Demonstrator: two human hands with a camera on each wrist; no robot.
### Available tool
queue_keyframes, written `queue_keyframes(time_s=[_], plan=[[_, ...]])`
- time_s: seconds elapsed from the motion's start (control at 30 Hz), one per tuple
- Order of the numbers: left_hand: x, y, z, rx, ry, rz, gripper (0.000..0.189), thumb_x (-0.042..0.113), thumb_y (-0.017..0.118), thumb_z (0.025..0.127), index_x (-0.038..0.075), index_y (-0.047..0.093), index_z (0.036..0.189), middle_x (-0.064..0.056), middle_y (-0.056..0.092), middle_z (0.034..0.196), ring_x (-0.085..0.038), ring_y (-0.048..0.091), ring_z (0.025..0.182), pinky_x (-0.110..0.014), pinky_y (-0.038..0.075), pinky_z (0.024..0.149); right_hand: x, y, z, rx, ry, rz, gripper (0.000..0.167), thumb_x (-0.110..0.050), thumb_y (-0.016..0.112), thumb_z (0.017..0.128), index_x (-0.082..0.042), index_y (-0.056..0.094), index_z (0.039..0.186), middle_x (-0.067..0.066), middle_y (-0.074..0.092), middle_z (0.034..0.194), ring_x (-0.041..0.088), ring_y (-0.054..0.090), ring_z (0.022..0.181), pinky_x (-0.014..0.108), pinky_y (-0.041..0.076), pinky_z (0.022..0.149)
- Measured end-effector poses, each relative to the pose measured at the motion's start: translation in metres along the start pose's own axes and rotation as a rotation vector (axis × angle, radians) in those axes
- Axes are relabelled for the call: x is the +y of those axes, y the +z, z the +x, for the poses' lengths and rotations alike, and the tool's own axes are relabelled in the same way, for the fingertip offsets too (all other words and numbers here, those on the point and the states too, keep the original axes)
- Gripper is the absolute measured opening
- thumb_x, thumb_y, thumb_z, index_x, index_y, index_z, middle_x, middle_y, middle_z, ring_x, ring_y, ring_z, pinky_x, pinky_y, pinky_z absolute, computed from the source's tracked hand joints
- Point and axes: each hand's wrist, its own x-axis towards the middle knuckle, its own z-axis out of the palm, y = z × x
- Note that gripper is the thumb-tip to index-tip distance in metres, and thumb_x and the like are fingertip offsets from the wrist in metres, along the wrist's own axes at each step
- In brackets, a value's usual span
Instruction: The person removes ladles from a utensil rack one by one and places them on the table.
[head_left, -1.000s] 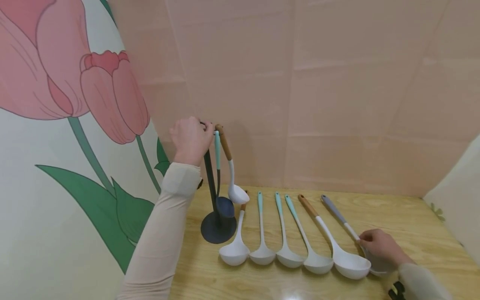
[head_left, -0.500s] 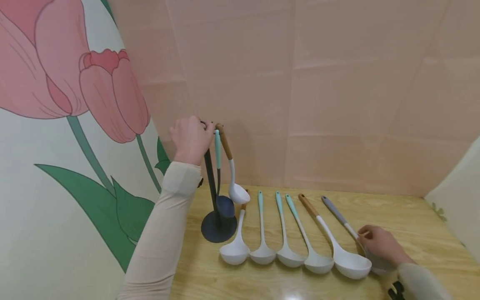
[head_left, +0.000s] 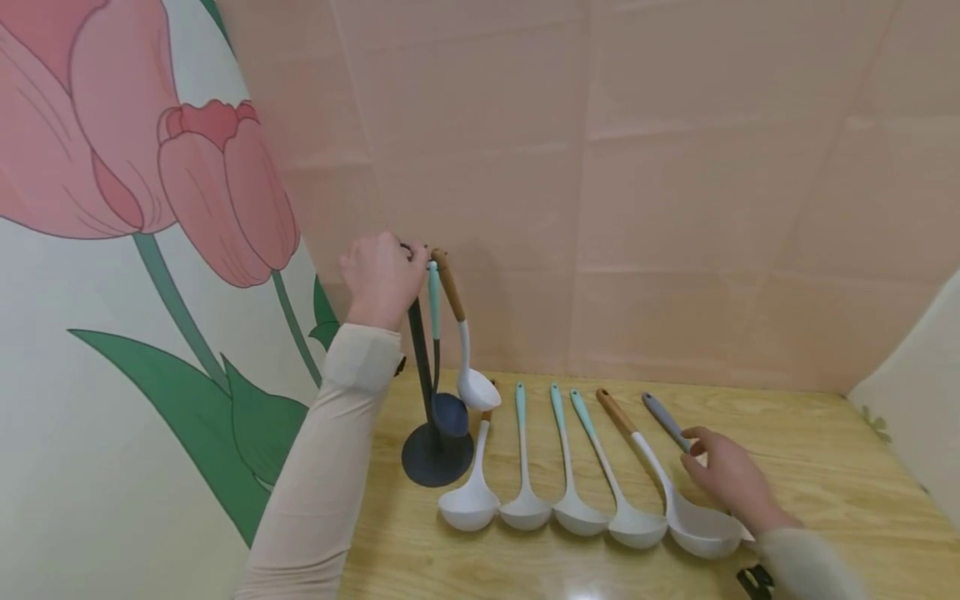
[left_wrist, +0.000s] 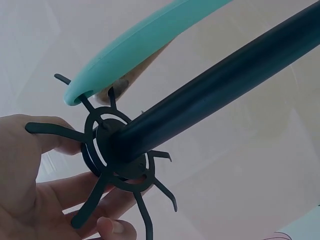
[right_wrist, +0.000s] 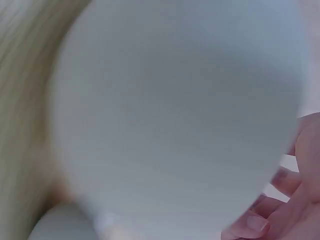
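Observation:
My left hand (head_left: 381, 279) grips the top of a black utensil stand (head_left: 422, 358); in the left wrist view its fingers curl behind the stand's hooked ring (left_wrist: 135, 187). On the hooks hang a ladle with a turquoise handle and dark bowl (head_left: 450, 414) and a white ladle with a brown handle (head_left: 450, 287). At the right, my right hand (head_left: 731, 479) is at the grey-handled ladle (head_left: 663, 417), thumb and index finger spread near its handle. The hand hides most of that ladle. A pale ladle bowl (right_wrist: 180, 120), large and blurred, fills the right wrist view beside loosely bent fingers (right_wrist: 287, 182).
Several white ladles lie in a row on the wooden table (head_left: 570, 575): a brown-handled one (head_left: 469, 504) by the stand's base, turquoise-handled ones (head_left: 579, 512), and another brown-handled one (head_left: 615, 410) beside the grey-handled one. A pink sheet (head_left: 675, 208) hangs behind; a tulip-painted wall (head_left: 60, 417) stands left.
My right hand has moved left and up along the grey-handled ladle, from near its bowl to the lower part of its grey handle. My left hand and the stand stay put.

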Motion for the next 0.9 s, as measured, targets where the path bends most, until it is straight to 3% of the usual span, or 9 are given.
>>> queue_keyframes(time_s=[0.23,0.4,0.67,0.9], plan=[[-0.002,-0.001,0.000,-0.005,-0.004,-0.014,0.051,0.039,0.049,0.099,0.011,0.061,0.058,-0.005,0.059,0.066,-0.025,0.055,0.070,-0.039,0.043,0.071,-0.058,0.013,0.007,0.042,-0.026,0.107,0.041,-0.013,0.064,0.094,0.003,0.055,0.130,0.021,0.067,0.107,0.012,0.045,0.052,0.029,0.038,0.047],[-0.002,-0.001,0.000,-0.009,-0.002,-0.012,0.051,0.039,0.049,0.099,0.012,0.060,0.057,-0.005,0.057,0.064,-0.024,0.054,0.068,-0.037,0.042,0.068,-0.097,0.028,0.019,0.087,-0.065,0.189,0.038,-0.010,0.067,0.091,0.001,0.060,0.127,0.016,0.070,0.102,0.007,0.037,0.043,0.026,0.035,0.041],[0.000,-0.003,0.001,-0.025,-0.010,-0.022,0.052,0.040,0.050,0.100,0.011,0.061,0.058,-0.005,0.058,0.065,-0.025,0.055,0.069,-0.039,0.043,0.071,-0.152,0.045,0.042,0.008,-0.039,0.372,0.036,-0.009,0.068,0.093,-0.004,0.060,0.127,0.010,0.069,0.099,0.014,0.050,0.061,0.028,0.043,0.052],[-0.002,-0.001,0.001,-0.024,-0.008,-0.031,0.051,0.039,0.049,0.099,0.012,0.061,0.058,-0.005,0.060,0.066,-0.024,0.056,0.069,-0.040,0.045,0.072,-0.202,0.058,0.057,-0.047,-0.044,0.469,0.034,-0.012,0.070,0.093,-0.007,0.063,0.126,0.007,0.069,0.100,0.015,0.055,0.066,0.030,0.047,0.058]])
